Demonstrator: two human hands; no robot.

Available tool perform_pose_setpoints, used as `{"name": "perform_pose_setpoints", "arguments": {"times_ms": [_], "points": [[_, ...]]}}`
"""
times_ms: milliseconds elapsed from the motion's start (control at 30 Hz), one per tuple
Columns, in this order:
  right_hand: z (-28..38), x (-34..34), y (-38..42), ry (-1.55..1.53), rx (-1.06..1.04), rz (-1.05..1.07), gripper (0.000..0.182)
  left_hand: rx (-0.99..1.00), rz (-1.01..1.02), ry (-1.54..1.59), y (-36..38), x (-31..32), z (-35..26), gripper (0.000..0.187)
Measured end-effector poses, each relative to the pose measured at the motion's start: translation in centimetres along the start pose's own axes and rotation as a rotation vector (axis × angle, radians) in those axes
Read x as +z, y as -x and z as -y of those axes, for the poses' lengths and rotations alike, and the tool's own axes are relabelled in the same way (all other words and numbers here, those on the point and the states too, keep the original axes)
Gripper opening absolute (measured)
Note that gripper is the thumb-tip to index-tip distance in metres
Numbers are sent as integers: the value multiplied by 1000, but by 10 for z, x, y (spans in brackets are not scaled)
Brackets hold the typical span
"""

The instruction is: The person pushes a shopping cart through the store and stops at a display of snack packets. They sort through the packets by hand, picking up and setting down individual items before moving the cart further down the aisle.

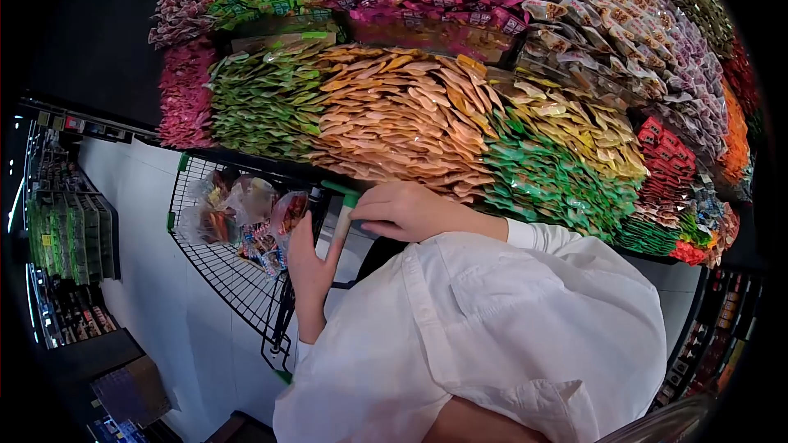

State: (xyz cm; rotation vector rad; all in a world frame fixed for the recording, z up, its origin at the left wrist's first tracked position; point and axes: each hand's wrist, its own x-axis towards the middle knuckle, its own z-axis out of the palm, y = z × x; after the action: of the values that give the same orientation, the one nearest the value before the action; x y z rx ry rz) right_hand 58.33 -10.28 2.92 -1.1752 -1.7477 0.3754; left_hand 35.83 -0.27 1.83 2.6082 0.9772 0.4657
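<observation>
A shopping cart (215, 267) with a black wire basket and a green-ended handle (341, 226) stands at my left front. My left hand (310, 267) lies against the handle, its fingers stretched out and its thumb apart. At the handle's green end, my right hand (402, 212) rests its fingertips, with the fingers loosely extended and slightly apart. Several clear plastic bags (250, 201) of packaged goods sit inside the basket. One small bag (289, 212) is close to my left fingers, partly hidden by them.
A display of wrapped snacks fills the far side: green packets (267, 98), orange packets (402, 115), yellow packets (570, 127) and red packets (666, 152). Stocked shelves (70, 234) stand at the left, across the pale floor (139, 221). More shelves (706, 336) are at lower right.
</observation>
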Motion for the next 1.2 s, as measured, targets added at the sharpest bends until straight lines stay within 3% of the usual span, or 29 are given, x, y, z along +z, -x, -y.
{"name": "perform_pose_setpoints", "arguments": {"times_ms": [33, 100, 200, 233, 300, 400, 467, 500, 533, 633, 667, 733, 900, 1200], "points": [[-2, 12, -2, -13, -5, 0, 26, -9, 1, -11, 23, -2, 6, 63], [-7, 39, -8, -68, -14, 195, 34, -272, 152, -117, 70, -3, 23, 79], [-4, 73, -16, 114, -153, 271, 44, -287, 240, -209, 131, 4, 58, 69], [-5, 86, -15, 190, -147, 369, 57, -279, 227, -206, 125, -1, 52, 69], [-7, 106, -15, 311, -181, 416, 62, -663, 482, 18, 111, -12, 39, 51], [-16, 142, -18, 495, -227, 470, 73, -511, 523, 218, 110, -5, 69, 39], [-21, 160, -22, 562, -30, 699, 63, -518, 573, 361, 111, -5, 81, 35], [-18, 165, -29, 605, 107, 820, 41, -566, 613, 423, 111, -7, 81, 34], [-16, 167, -36, 608, 102, 834, 41, -612, 654, 487, 110, -8, 80, 33], [-4, 161, -59, 710, 192, 1052, 24, -505, 543, 377, 119, 5, 84, 31], [-5, 162, -66, 714, 183, 1057, 24, -425, 469, 292, 122, 10, 88, 30], [-6, 165, -83, 563, 334, 1411, 26, -469, 480, 267, 121, 10, 83, 29], [-33, 193, -96, 389, 606, 1860, 38, -493, 482, 34, 120, 6, 70, 28], [-51, 207, -97, 416, 811, 1957, 46, -484, 494, -15, 114, 3, 67, 28]]}}
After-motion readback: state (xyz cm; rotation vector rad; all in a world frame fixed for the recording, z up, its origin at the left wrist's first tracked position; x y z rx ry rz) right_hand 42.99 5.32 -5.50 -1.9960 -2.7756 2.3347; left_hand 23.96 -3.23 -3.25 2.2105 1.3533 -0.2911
